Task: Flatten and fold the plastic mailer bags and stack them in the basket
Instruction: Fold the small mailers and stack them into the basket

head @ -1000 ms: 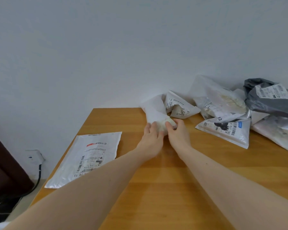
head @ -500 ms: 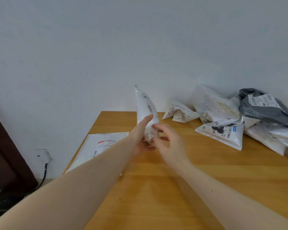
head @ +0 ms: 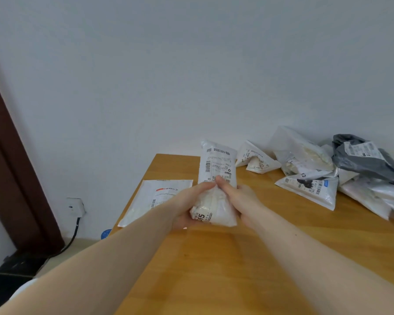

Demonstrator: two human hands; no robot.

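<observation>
Left hand (head: 187, 206) and right hand (head: 241, 198) both grip a white mailer bag (head: 216, 178), held upright above the table (head: 248, 258). Flat mailer (head: 159, 198) lies at the table's left edge; crumpled mailer pile (head: 323, 176) far right.

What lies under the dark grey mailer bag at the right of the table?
The dark grey mailer bag rests on a pile of crumpled white mailer bags. Their covered parts, and anything beneath them, cannot be seen.

- held mailer (head: 216, 178) frame centre, between left hand (head: 187, 206) and right hand (head: 241, 198)
- flat mailer (head: 157, 201) on table (head: 237, 258), left
- mailer pile (head: 316, 173) right, at wall
</observation>
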